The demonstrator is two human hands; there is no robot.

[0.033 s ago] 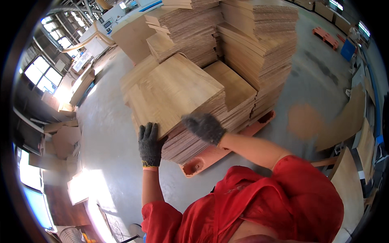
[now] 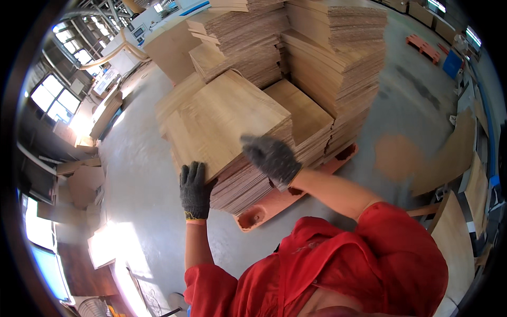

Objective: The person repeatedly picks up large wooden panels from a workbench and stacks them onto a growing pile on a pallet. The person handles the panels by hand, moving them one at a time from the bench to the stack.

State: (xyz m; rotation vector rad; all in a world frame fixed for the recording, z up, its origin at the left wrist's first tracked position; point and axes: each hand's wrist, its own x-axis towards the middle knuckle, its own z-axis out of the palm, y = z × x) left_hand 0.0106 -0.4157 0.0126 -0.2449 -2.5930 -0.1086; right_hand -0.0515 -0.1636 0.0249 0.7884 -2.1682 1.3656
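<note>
A stack of wood-grain boards (image 2: 227,113) lies before me, its cut edges facing me. My left hand (image 2: 194,191), in a dark grey knit glove, rests at the stack's near left corner with its fingers stretched out over the top board. Over the near right edge of the same stack is my right hand (image 2: 270,160), gloved alike and slightly blurred. Its fingers point left across the top board and appear extended; nothing shows in them. An orange pallet (image 2: 259,214) sits under the boards.
Taller board stacks (image 2: 338,63) rise behind and to the right, beside a lower board (image 2: 298,108). Leaning panels (image 2: 454,243) stand along the right side. Another red pallet (image 2: 422,48) lies on the floor at the far right. Scrap boards (image 2: 87,185) are piled at the left.
My right hand has shifted slightly to the right and its fingers have lifted a little. My left hand stays at the corner.
</note>
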